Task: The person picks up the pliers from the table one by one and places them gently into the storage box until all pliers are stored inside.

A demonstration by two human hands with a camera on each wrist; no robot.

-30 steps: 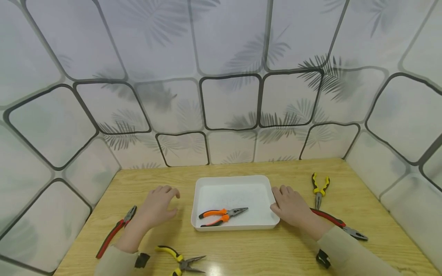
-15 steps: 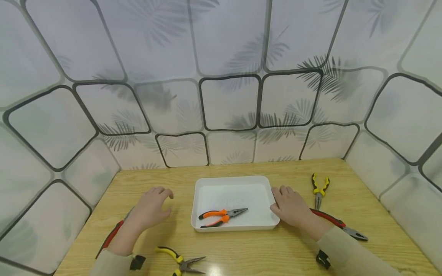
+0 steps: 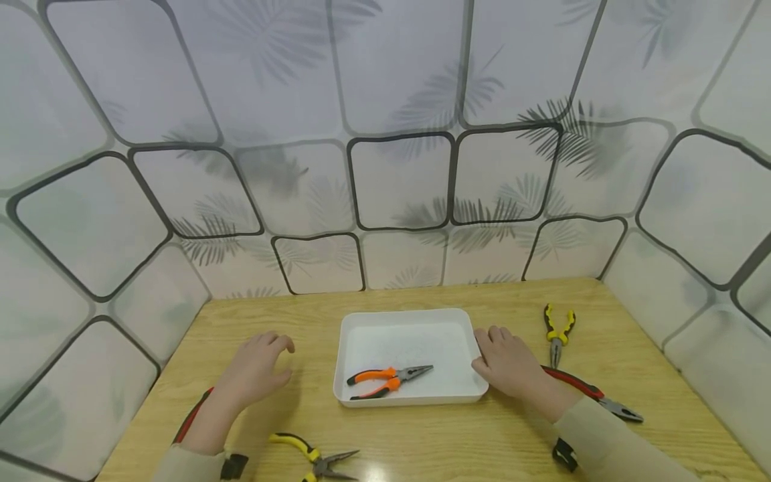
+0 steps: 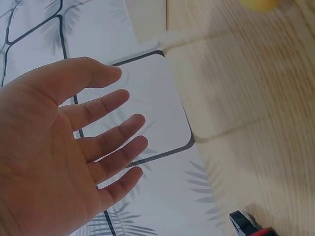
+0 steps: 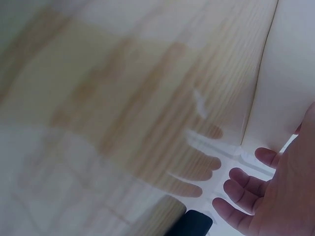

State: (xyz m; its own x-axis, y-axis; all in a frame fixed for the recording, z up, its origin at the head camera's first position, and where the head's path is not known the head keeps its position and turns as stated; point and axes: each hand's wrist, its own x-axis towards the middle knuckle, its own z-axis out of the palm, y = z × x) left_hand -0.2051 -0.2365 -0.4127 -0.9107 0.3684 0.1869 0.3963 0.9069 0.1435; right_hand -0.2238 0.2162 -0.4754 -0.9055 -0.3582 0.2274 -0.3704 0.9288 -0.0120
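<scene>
My left hand is held over the table left of the white tray, fingers apart and a little bent, holding nothing; its bare palm shows in the left wrist view. My right hand rests at the tray's right side, thumb and fingertips right at the rim. In the right wrist view its loosely bent fingers lie beside the tray wall. Orange-and-black long-nose pliers lie inside the tray, handles spread, jaws to the right. The left forearm partly covers red-and-black pliers.
Yellow-and-black pliers lie at the front, cut off by the frame. To the right are another yellow-and-black pair and red-handled long-nose pliers, partly behind the right arm. Patterned cloth walls enclose the wooden table at back and sides.
My left hand has drifted left, away from the tray, and its forearm now covers more of the red-handled pliers. The right hand, the tray and the pliers in it stay put.
</scene>
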